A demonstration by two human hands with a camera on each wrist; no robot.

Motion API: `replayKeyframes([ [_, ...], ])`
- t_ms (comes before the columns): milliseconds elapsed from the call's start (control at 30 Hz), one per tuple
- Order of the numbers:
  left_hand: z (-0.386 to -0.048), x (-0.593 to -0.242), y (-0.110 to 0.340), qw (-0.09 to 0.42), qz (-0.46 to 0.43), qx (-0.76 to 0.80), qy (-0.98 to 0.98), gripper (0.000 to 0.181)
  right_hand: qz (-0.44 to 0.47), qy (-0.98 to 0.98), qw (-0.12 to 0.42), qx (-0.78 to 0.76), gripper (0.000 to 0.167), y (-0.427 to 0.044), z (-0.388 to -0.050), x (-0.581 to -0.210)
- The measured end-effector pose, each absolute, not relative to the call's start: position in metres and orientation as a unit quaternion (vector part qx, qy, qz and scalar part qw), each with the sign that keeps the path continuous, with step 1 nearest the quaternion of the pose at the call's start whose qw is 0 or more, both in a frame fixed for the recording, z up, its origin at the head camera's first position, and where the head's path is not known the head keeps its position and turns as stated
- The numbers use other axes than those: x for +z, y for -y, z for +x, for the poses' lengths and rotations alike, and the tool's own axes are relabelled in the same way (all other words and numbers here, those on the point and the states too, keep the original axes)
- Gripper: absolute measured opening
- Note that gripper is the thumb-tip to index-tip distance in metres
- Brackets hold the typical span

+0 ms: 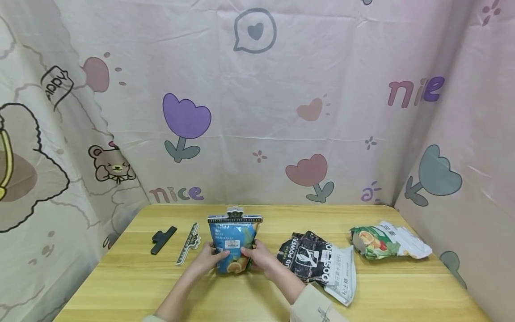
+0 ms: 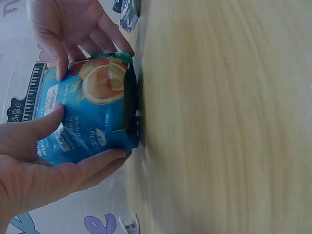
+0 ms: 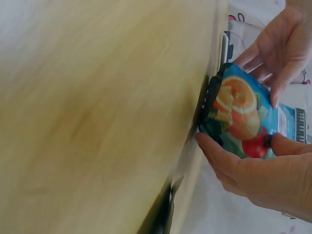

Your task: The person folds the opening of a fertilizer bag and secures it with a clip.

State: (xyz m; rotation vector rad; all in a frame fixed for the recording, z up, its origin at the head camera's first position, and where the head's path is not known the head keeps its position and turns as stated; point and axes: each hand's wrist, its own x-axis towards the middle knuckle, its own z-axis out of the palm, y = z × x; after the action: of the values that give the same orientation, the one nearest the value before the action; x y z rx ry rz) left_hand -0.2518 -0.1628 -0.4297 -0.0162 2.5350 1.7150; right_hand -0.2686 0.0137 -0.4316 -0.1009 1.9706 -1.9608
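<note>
Pale printed cloth (image 1: 257, 89) backs a wood-grained worktop (image 1: 120, 286), where a blue bag (image 1: 234, 250) stands upright near the middle, a keyboard-patterned clip (image 1: 235, 218) across its top. Whether its base rests on the wood or sits just above, I cannot tell. Left hand (image 1: 209, 258) and right hand (image 1: 261, 256) share the bag from either side: each grip is closed only to the bag's width, thumb on the front, fingers round the side. Left of it lie a black clip (image 1: 164, 240) and a loose patterned clip (image 1: 188, 244); to the right, dark and silver pouches (image 1: 311, 257) and a white-green bag (image 1: 390, 241). Steadying the clipped bag seems the step in hand; any next move calls for even pressure, keeping it upright.
</note>
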Motion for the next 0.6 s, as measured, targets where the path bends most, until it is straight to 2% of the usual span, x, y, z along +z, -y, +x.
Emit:
replayKeyframes([
  [200, -0.258, -0.432, 0.161, 0.038, -0.001, 0.546, -0.837, 0.062, -0.044, -0.690, 0.172, -0.702, 0.051, -0.008, -0.270, -0.436],
  [600, -0.259, -0.433, 0.160, 0.032, 0.009, 0.557, -0.830, 0.076, -0.027, -0.715, 0.153, -0.682, 0.061, 0.000, -0.275, -0.437],
])
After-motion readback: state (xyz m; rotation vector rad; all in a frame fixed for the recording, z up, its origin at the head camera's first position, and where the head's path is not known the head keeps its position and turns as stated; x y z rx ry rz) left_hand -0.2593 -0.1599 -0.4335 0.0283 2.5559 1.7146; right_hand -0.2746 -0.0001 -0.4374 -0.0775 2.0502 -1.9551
